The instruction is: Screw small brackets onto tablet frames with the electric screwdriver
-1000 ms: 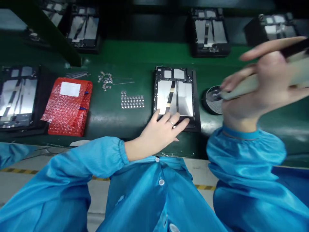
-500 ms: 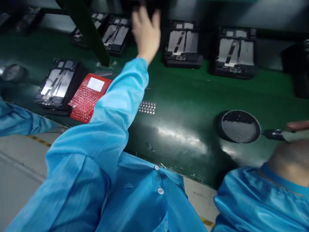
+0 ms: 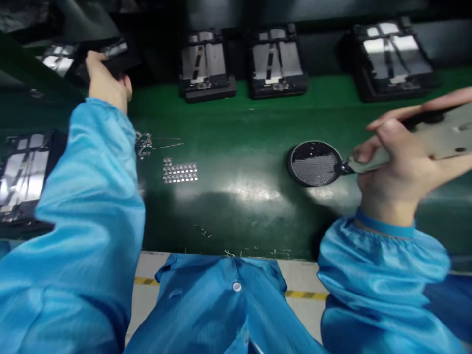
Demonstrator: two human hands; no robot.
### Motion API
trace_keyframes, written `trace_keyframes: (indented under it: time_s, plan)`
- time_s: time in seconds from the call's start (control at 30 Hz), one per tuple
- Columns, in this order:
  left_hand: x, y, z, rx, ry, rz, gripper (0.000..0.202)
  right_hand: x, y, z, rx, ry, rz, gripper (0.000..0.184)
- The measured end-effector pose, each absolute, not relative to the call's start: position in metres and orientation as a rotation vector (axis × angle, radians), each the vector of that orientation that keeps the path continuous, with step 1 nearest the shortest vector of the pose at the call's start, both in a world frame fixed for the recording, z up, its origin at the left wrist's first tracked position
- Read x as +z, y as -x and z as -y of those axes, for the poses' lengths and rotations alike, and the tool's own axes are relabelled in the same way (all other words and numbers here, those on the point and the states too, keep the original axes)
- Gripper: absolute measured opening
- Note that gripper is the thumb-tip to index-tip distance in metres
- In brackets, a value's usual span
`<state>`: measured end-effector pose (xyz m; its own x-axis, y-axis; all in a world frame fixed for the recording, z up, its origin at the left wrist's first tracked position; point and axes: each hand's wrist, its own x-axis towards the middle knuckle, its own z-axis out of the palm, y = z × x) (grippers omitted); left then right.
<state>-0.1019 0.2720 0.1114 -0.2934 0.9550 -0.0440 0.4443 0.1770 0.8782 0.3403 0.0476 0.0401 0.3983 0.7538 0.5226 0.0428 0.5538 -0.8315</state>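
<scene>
My left hand (image 3: 106, 83) reaches to the back left, its fingers and thumb closed around the near side of a black opened tablet (image 3: 117, 48) with a silvery face; part of the grip is hidden. My right hand (image 3: 396, 157) is wrapped around a pale grey tool that looks like an electric screwdriver (image 3: 448, 132). Its black tip points left, at the rim of a round black dish (image 3: 315, 164) of small grey pieces, seemingly screws. Whether the tip touches the dish I cannot tell.
Several opened tablets on black bases, including one in the middle (image 3: 276, 61), line the back of the green bench (image 3: 236, 137). Another tablet (image 3: 24, 172) lies at left. A block of small chips (image 3: 180, 172) and thin metal strips (image 3: 167, 142) lie near my left sleeve.
The view has shifted to the right and levelled. My left hand has come down onto a tablet at the back left. My right hand with its tool now shows almost fully.
</scene>
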Motion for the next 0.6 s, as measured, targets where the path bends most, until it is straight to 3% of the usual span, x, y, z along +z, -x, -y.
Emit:
trace_keyframes:
  time_s: [0.07,0.2,0.27,0.37,0.47,0.6]
  plan:
    - [0.107,0.086,-0.251,1.156,-1.035,-1.774,0.012,0.034,-0.345,-0.053,0.517,0.855,1.115,0.067]
    - [0.095,0.04,-0.146,1.287,-0.898,-1.374,0.017,0.024,-0.352,-0.057,0.431,0.807,1.135,0.076]
    - [0.091,0.014,-0.08,1.331,-0.779,-1.122,0.012,0.024,-0.352,-0.056,0.419,0.812,1.166,0.071]
    - [0.082,-0.025,0.001,1.111,-0.595,-1.118,0.002,0.028,-0.348,-0.054,0.436,0.8,1.187,0.052]
    - [0.067,-0.051,0.045,0.939,-0.443,-1.111,0.021,0.032,-0.344,-0.052,0.463,0.795,1.178,0.044]
    - [0.052,-0.06,0.066,0.877,-0.348,-1.101,0.038,0.029,-0.344,-0.054,0.512,0.84,1.162,0.053]
